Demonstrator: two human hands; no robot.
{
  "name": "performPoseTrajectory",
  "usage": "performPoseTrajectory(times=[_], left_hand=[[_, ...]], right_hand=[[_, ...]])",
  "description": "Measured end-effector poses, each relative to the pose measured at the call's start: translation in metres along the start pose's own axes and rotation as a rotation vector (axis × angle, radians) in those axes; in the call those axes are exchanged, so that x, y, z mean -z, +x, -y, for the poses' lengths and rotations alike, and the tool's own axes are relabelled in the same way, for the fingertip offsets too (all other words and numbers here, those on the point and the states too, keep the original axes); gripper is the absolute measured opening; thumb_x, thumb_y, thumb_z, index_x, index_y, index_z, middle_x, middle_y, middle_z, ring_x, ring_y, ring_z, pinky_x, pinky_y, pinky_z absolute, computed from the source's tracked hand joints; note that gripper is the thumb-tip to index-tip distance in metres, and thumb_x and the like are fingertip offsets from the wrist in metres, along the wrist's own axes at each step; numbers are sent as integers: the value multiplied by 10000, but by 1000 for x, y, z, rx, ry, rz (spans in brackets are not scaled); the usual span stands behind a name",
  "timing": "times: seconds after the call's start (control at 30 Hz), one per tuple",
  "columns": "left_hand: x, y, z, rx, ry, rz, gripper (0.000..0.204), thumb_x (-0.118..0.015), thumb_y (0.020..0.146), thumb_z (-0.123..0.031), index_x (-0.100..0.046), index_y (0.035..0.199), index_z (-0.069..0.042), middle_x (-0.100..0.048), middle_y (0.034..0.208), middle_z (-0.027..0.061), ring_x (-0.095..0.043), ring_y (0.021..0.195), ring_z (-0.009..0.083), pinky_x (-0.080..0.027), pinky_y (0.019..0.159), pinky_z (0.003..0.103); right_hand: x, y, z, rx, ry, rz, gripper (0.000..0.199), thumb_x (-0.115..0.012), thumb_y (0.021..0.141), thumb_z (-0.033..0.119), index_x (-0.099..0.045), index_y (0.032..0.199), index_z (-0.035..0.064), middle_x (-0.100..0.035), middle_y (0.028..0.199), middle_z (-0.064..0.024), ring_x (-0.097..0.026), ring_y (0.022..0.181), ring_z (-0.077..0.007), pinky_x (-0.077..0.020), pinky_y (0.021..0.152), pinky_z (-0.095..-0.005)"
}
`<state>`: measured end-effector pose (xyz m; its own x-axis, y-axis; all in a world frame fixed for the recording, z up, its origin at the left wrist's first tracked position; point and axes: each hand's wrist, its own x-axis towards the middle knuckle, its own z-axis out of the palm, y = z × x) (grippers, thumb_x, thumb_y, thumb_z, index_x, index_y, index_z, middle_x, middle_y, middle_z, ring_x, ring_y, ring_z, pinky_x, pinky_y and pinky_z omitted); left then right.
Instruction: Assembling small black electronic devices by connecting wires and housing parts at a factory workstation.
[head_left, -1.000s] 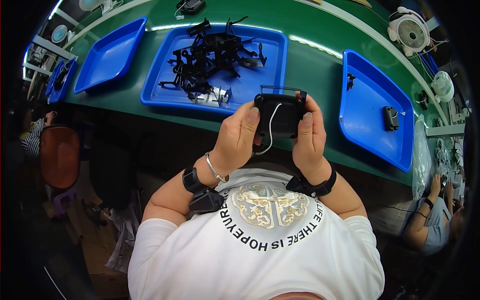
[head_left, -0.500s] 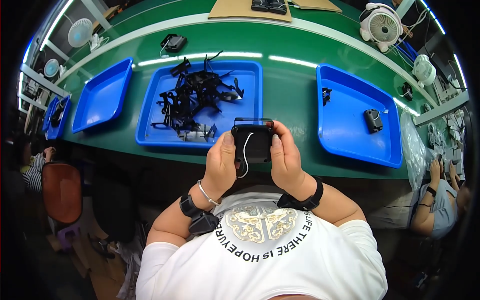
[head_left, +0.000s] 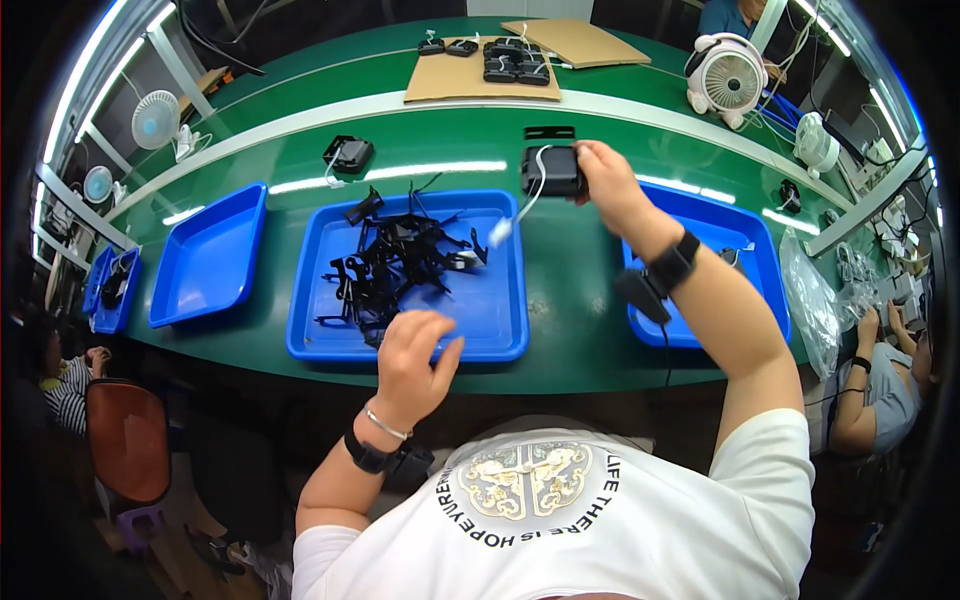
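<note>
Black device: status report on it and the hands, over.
Right hand grips black device, above green table. Left hand looks empty, by near edge of blue tray. Device's white connector dangles; no obstruction seen.

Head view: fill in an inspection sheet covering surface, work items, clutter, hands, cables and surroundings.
Surface: green tabletop, glossy, reflecting the lights.
Work items: black unit held up; another black unit behind the central blue tray.
Clutter: black parts jumbled in that tray; clear plastic bag beside the right-hand blue tray.
Hands: right hand grips the held unit; left hand at the central tray's near edge, nothing seen held.
Cables: white cable hangs from the held unit, connector blurred.
Surroundings: pink-and-white fan; co-worker at far right.
</note>
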<state>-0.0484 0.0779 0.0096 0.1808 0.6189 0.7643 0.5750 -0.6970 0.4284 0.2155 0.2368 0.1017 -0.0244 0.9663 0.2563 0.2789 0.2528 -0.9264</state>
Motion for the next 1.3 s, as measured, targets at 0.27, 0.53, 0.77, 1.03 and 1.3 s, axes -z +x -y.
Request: performPoseTrajectory(times=[0.27,0.53,0.77,1.03,1.3], left_hand=[[22,-29,22,-139,70,-47,252,-705,669,-119,-590,883,-51,-557,1013,98,-505,987,300,-401,875,433],[37,-38,58,-9,213,-257,269,-622,763,-108,-509,991,-20,-540,952,134,-509,937,308,-406,873,417],[29,-49,89,227,204,-285,185,-554,812,-109,-485,949,-6,-533,829,147,-508,764,313,-415,707,385],[12,-58,108,341,214,-361,125,-522,804,-67,-482,911,-15,-525,783,136,-492,705,293,-405,668,383],[17,-62,107,368,253,-263,162,-496,809,-83,-431,951,-41,-469,732,94,-445,675,258,-378,673,394]], right_hand=[[69,149,-141,-190,-655,-233,257,-418,851,139,-580,983,-12,-609,812,-195,-620,590,-314,-484,397,-375],[76,167,-114,-289,-1311,13,171,-508,745,67,-643,777,-33,-625,852,-239,-625,731,-383,-511,595,-425],[65,222,-44,-74,-1388,-117,226,-533,744,138,-653,845,-25,-613,932,-242,-596,892,-374,-478,786,-410],[-53,357,-38,137,-1230,7,474,-579,773,431,-635,946,-6,-628,974,-203,-604,895,-351,-467,788,-424],[-109,385,-94,-95,-1358,-283,633,-551,765,509,-504,1209,60,-570,1165,-127,-466,1140,-289,-344,920,-417]])
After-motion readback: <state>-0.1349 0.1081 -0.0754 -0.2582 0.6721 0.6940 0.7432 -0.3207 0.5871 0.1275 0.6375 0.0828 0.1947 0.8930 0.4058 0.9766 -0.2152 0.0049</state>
